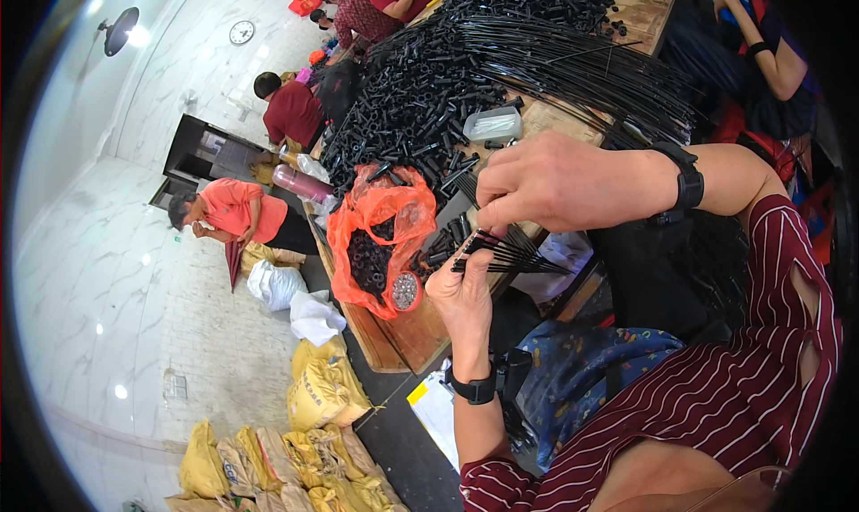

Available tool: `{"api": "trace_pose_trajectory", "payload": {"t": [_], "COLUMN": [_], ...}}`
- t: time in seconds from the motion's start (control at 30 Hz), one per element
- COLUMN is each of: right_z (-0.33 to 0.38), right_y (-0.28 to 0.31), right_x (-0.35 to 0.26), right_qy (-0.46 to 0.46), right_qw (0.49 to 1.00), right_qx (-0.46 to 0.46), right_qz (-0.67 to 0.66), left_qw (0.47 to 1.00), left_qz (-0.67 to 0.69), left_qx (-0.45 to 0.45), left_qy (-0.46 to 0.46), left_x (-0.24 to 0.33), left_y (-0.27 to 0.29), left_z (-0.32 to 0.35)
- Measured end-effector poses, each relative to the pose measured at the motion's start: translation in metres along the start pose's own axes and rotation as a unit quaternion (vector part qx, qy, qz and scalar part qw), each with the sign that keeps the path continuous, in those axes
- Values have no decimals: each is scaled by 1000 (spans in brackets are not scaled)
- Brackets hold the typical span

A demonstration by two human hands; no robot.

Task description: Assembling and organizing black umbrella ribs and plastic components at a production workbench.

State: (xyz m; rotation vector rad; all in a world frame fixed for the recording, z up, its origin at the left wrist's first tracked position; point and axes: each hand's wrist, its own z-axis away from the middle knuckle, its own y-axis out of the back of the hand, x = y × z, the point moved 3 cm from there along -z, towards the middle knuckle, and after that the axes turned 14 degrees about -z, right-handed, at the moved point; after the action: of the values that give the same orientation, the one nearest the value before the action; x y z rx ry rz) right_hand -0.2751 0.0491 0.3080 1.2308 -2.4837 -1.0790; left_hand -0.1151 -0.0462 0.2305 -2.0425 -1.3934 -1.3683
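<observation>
My left hand [463, 299] is closed around one end of a bundle of thin black rods [519, 254], the thumb pressed over them. The rods fan out to the right from the grip. Just above, my right hand [555, 183] has its thumb and index finger pinched together at the bundle's held end. Whatever lies between those fingertips is too small to make out. Near the hands stands an orange-red plastic bag [338, 243] filled with small black parts. Beside it sits a round tub of small silvery pieces [405, 290].
A big heap of black tubular parts [403, 91] covers the wooden table [394, 346]. Long black rods [591, 73] lie to the right, near a clear plastic box [492, 125]. Several people work around; one in a coral shirt [234, 209] stands left. Yellow sacks [327, 391] are stacked below.
</observation>
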Motion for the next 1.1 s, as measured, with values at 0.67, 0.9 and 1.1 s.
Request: {"api": "trace_pose_trajectory", "payload": {"t": [0.67,0.9,1.1], "right_z": [-3,-5,-9], "right_y": [0,-2,-3], "right_x": [2,-10,-9], "right_qy": [25,30,36], "right_qw": [999,998,990], "right_qx": [17,10,47], "right_qz": [-44,-50,-131], "left_qw": [998,992,982], "left_qz": [13,-119,-185], "left_qx": [-49,-30,-33], "left_qy": [22,-20,-1], "left_x": [11,4,4], "left_y": [-4,6,-2], "left_z": [-2,0,-2]}}
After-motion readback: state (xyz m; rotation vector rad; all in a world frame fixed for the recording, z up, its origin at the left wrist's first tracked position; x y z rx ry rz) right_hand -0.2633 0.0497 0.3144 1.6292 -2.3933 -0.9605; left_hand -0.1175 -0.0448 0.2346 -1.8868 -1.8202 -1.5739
